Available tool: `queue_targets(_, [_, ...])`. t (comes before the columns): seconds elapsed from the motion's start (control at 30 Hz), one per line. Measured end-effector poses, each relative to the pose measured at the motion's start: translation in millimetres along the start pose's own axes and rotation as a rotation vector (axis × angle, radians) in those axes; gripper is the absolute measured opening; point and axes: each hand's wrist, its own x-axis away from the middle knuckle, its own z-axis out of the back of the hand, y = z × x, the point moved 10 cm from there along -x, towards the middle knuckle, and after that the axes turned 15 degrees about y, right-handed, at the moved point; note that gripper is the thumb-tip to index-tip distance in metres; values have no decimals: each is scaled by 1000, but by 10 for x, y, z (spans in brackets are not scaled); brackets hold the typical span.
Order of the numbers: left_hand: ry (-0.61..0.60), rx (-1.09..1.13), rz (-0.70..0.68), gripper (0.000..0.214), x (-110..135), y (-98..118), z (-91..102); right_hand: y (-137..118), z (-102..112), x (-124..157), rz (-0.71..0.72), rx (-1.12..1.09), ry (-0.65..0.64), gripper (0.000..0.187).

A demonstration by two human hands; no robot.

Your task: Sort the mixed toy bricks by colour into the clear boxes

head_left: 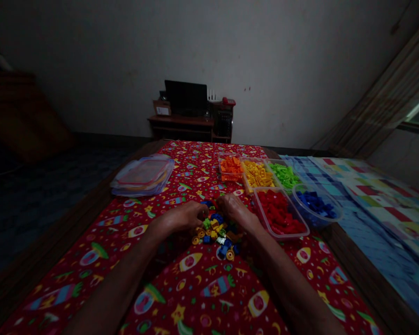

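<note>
A mixed pile of small toy building bricks (214, 229) in yellow, blue, green and other colours lies on the red patterned cloth (160, 279). At the left of the pile's far side, my left hand (190, 216) has its fingers curled inward, closed; what they hold, if anything, is too small and dark to name. Opposite it, my right hand (233, 208) bends over the pile with closed fingers, their tips mostly hidden. Between the hands some blue bricks (206, 204) show, with a bit of red beside the right fingertips.
To the right stand containers of orange bricks (231, 166), yellow bricks (257, 174), green bricks (283, 175), red bricks (279, 214) and blue bricks (314, 204). Stacked plastic lids (143, 174) lie at the left table edge. A monitor (185, 97) stands on a desk beyond.
</note>
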Motion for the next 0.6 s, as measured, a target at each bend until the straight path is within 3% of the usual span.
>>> queue_targets(0.07, [66, 34, -21, 27, -13, 50, 75, 47, 9, 24, -12, -30, 8, 18])
queue_targets(0.2, [332, 118, -161, 19, -63, 330, 198, 112, 199, 16, -52, -80, 87, 25])
queue_targets(0.33, [482, 126, -262, 20, -103, 464, 23, 191, 350, -49, -175, -149, 150, 22])
queue_targets(0.43, [518, 124, -254, 20, -126, 358, -103, 256, 332, -84, -301, -243, 126, 21])
queue_targets(0.6, [446, 144, -220, 17, -163, 251, -149, 310, 210, -52, -485, -490, 33, 20])
